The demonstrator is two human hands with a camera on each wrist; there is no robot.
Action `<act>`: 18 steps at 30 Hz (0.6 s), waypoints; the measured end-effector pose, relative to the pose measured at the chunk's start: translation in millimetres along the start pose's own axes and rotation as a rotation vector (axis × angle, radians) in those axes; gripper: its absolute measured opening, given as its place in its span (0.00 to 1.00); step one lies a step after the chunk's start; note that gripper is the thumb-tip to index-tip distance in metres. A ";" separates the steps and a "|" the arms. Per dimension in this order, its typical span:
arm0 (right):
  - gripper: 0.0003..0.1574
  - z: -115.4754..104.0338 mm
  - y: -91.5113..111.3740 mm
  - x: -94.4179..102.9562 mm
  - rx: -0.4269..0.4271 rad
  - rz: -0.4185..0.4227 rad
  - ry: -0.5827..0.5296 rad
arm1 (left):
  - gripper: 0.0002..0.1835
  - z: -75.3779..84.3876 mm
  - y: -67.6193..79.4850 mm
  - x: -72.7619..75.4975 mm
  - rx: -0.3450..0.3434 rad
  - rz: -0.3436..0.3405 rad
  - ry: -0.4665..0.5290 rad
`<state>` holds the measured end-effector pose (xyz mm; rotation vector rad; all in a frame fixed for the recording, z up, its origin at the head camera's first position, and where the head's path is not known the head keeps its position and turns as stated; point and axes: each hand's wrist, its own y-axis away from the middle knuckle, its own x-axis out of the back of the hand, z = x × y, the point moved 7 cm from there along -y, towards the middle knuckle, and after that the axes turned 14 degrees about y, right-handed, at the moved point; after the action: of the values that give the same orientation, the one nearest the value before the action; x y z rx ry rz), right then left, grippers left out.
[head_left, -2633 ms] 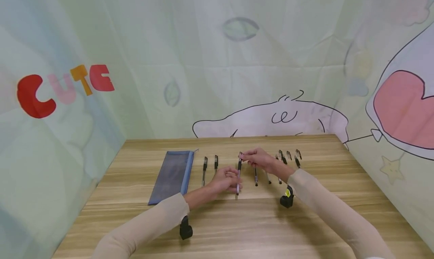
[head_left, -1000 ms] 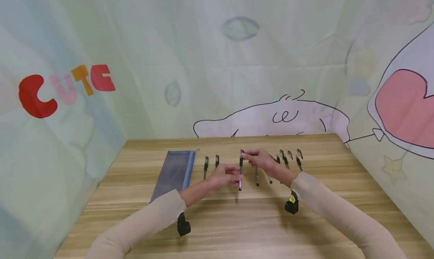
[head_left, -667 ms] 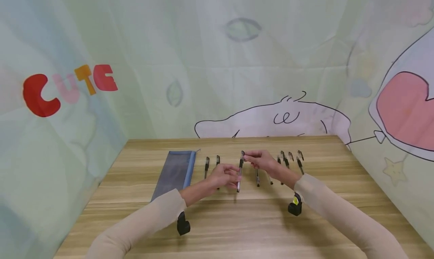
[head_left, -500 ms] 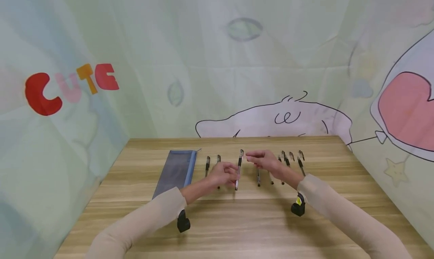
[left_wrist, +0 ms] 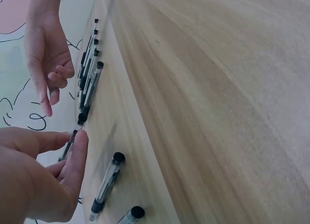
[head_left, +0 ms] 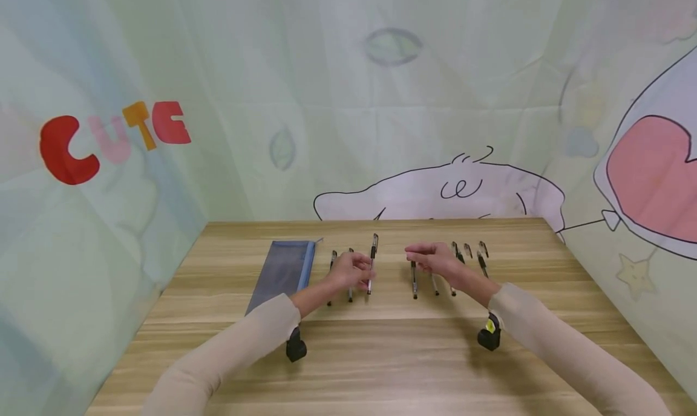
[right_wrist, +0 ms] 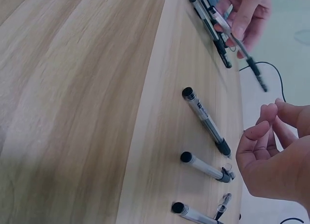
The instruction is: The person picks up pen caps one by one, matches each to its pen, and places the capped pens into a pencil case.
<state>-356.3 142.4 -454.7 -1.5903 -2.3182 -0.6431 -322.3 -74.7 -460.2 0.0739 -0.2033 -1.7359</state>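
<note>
My left hand [head_left: 360, 272] pinches a black-capped clear pen [head_left: 372, 263] at mid-barrel and holds it nearly upright just above the table; in the left wrist view the pen [left_wrist: 80, 119] sticks out between thumb and fingers. Two similar pens [head_left: 350, 292] lie just left of it. My right hand [head_left: 418, 254] hovers empty with relaxed fingers over the right-hand row of several pens [head_left: 414, 281]. In the right wrist view that hand [right_wrist: 265, 132] hangs above three lying pens [right_wrist: 205, 119].
A flat blue-grey pencil case [head_left: 282, 274] lies at the left of the wooden table [head_left: 381, 355]. More pens [head_left: 480, 256] lie at the far right of the row. Printed fabric walls close in the back and both sides.
My right hand has let go of the pen's top end and drawn back to the right. My left hand has carried the pen leftward, toward the two pens beside the case.
</note>
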 end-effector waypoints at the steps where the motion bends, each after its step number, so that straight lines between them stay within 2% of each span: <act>1: 0.28 0.8 0.4 0.8 0.002 -0.001 -0.006 | 0.19 -0.9 -0.8 0.4 -0.002 0.010 -0.011; 5: 0.27 4.8 1.7 2.6 0.009 -0.009 -0.022 | 0.20 3.0 0.5 -1.2 -0.054 0.037 -0.122; 10: 0.26 9.5 2.0 4.2 0.016 -0.009 -0.022 | 0.05 7.6 0.6 -7.6 -0.136 0.032 -0.300; 13: 0.25 11.3 2.3 5.1 0.014 -0.004 -0.008 | 0.09 5.9 -1.5 -9.5 -0.155 0.038 -0.367; 18: 0.26 14.6 3.4 5.6 -0.003 -0.006 -0.007 | 0.12 1.4 -2.5 -8.9 -0.140 0.072 -0.412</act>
<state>-354.6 155.2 -464.2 -1.5903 -2.3290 -0.6443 -323.3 -65.5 -459.9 -0.3921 -0.3792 -1.6735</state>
